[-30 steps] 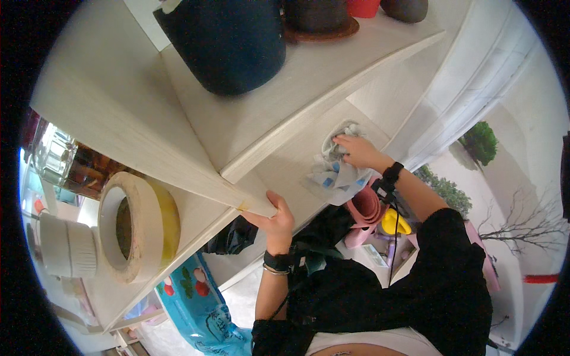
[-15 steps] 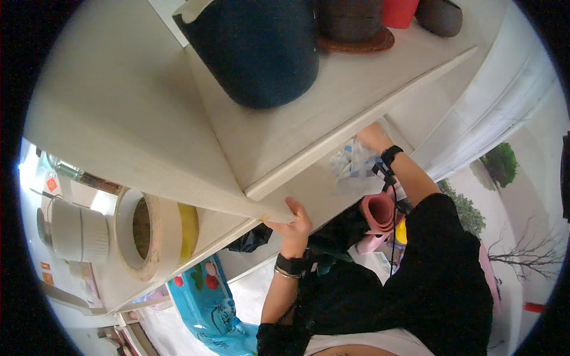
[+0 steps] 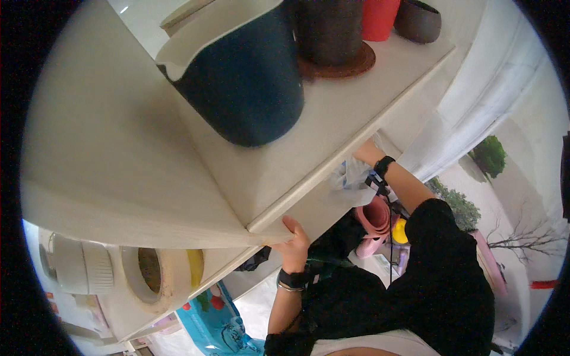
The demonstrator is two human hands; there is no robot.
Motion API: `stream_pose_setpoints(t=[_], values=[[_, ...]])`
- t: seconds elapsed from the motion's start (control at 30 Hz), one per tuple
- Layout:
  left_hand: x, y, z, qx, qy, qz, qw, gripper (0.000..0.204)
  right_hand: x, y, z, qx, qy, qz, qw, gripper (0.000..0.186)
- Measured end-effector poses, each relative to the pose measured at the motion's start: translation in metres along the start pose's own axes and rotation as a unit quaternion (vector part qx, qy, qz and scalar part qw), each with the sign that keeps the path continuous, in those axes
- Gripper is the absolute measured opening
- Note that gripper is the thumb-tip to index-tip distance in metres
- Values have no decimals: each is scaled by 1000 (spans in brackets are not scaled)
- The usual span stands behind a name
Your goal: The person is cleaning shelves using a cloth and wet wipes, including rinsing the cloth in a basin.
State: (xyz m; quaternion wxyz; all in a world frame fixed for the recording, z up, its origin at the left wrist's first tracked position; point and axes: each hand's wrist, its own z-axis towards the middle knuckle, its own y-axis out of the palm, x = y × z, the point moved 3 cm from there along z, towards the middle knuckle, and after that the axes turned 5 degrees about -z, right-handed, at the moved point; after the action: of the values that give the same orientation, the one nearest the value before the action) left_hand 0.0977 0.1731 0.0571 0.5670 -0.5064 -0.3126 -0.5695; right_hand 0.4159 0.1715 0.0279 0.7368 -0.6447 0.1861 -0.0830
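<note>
My left hand point(image 3: 294, 240) grips the front corner of a pale wooden shelf point(image 3: 297, 202), thumb on top; a black band is on the wrist. My right arm reaches onto the lower shelf board point(image 3: 323, 204). My right hand point(image 3: 364, 152) is mostly hidden behind the upper shelf's edge, and only its heel and the black wristband show. A white and blue crumpled cloth point(image 3: 349, 177) lies bunched under that hand on the lower board.
On the upper shelf stand a dark blue pot point(image 3: 249, 83), a brown pot on a saucer point(image 3: 332, 41), a red pot point(image 3: 377, 16) and a dark bowl point(image 3: 418, 21). Lower left hold a cream-and-yellow ring point(image 3: 161, 276) and a white ribbed jar point(image 3: 83, 270). Pink rolled items point(image 3: 374, 219) and a blue bag point(image 3: 214, 317) lie below.
My view has risen, so the upper shelf now covers more. My right hand and the cloth have slid further back under the shelf edge. My left hand keeps its grip.
</note>
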Motion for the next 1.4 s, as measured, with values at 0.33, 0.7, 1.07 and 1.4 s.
stream_pose_setpoints(t=[0.33, 0.7, 1.07, 1.4], values=[[6, 1, 3, 27, 122, 178, 976, 64, -24, -5, -19, -84, -40, -49, 994, 41], [22, 7, 4, 58, 75, 4, 995, 47, -9, 6, 5, -4, -1, 15, 1000, 41], [2, 5, 5, 36, 171, 91, 980, 67, -130, 3, 15, -35, -218, 122, 968, 39], [-4, -2, 15, 100, 102, -67, 987, 80, -174, 62, 26, 47, -374, 167, 911, 37]])
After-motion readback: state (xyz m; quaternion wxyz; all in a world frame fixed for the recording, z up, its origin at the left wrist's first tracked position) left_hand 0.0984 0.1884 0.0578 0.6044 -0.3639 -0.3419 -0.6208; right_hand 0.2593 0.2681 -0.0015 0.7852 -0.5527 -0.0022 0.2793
